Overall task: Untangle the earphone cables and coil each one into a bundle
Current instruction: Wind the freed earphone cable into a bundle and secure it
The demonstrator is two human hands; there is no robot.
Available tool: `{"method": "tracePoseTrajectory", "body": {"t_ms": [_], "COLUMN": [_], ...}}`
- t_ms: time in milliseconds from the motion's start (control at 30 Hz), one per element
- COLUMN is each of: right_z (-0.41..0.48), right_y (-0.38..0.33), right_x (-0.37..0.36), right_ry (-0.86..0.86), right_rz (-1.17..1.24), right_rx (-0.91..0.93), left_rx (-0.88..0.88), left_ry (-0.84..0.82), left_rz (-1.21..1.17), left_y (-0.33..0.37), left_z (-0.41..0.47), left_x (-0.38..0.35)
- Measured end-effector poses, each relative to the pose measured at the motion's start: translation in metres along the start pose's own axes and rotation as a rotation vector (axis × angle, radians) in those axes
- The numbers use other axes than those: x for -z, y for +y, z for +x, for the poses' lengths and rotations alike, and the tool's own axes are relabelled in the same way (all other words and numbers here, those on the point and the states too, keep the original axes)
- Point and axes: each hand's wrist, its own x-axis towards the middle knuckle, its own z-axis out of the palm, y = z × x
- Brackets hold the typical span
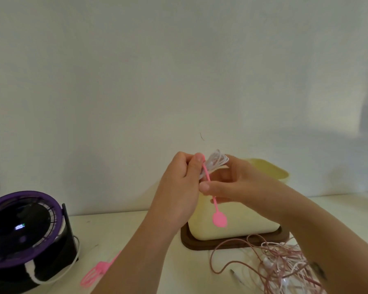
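Earphone bundle is coiled; my left hand and right hand both pinch it and its pink tie, not yet fastened. Tangled cables at worktop's front-right edge await untangling.

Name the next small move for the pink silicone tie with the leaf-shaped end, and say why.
Probably wind the pink silicone tie round the coiled white earphone cable bundle. The left hand pinches its top against the bundle, the right hand pinches it lower, and its leaf end hangs loose, unfastened.
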Motion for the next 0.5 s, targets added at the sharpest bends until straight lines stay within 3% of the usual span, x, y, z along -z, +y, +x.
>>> {"method": "tracePoseTrajectory", "body": {"t_ms": [200,367,500], "right_z": [-0.001,-0.001,-0.006], "right_y": [0.005,0.018,0.015], "right_x": [0.004,0.022,0.035], "right_ry": [-0.117,-0.285,-0.27], "right_rz": [0.25,0.323,0.182], "right_rx": [0.006,-0.027,-0.064], "left_rx": [-0.046,0.006,-0.019], "left_ry": [-0.026,-0.433,-0.616], "left_rz": [-0.065,-0.332,-0.075], "left_y": [-0.001,0.005,0.005], "left_z": [0.004,-0.001,-0.003], "left_x": [0.004,0.009,0.014]}}
